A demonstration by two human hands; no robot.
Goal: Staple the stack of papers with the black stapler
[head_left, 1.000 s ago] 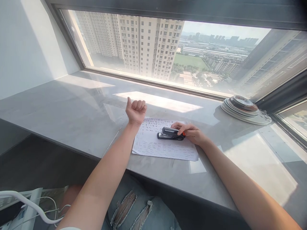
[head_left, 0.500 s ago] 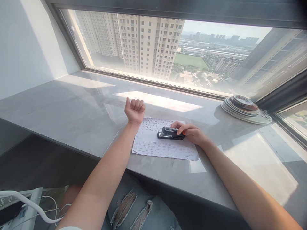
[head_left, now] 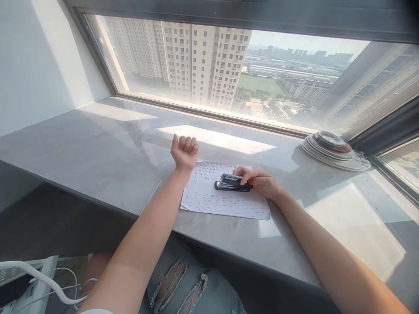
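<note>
Black stapler (head_left: 233,182) with an orange-red part near its back end; its jaw points left over the paper. My right hand (head_left: 262,181) grips its rear, fingers wrapped around it. Under the stapler lie sheets of paper (head_left: 225,205), slightly fanned at the lower left corner, with handwriting along the top and printed lines below. My left hand (head_left: 185,152) is raised at the paper's upper left corner, curled in a fist with the inner wrist toward me. No object shows in that fist.
A grey marble-patterned counter (head_left: 98,161) runs below a wide window (head_left: 209,65). At the right, a stack of plates (head_left: 334,150) stands near the window frame. White cables (head_left: 42,279) and a white device lie low at the left, beside my legs in ripped jeans (head_left: 193,279).
</note>
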